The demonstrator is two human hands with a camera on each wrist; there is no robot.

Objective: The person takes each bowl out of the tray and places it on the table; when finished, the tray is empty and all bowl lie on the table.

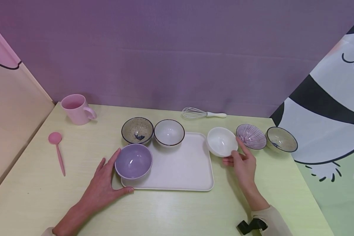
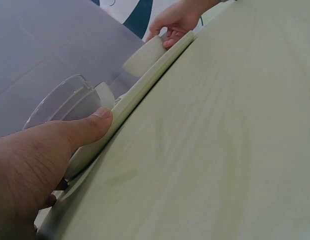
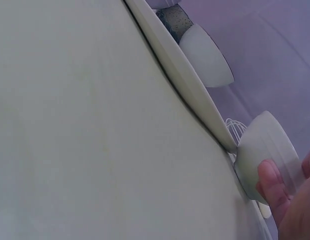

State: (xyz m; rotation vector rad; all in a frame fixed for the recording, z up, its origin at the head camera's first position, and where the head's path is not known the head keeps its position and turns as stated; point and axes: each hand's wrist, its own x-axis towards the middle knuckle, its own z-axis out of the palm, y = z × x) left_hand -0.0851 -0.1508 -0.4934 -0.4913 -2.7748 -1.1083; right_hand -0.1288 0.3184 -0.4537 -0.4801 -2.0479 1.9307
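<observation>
A purple bowl [image 1: 133, 161] stands on the front left corner of a white tray [image 1: 180, 170]. My left hand [image 1: 101, 188] spreads around the bowl's left side, its fingers fairly straight along the wall. The left thumb [image 2: 90, 127] reaches over the tray's front edge; whether it touches the bowl cannot be told. Just right of the tray is a plain white bowl [image 1: 221, 141]. My right hand [image 1: 243, 164] holds that bowl at its right front side, thumb against the outer wall in the right wrist view. The other right fingers are partly hidden there.
Behind the purple bowl, a speckled bowl [image 1: 137, 130] and a dark-rimmed white bowl [image 1: 169, 132] stand side by side at the tray's back left. Farther right are a purple striped bowl [image 1: 251, 136] and a beige bowl [image 1: 281, 139]. A whisk [image 1: 203, 113], pink mug [image 1: 77, 109] and pink spoon [image 1: 57, 150] lie around.
</observation>
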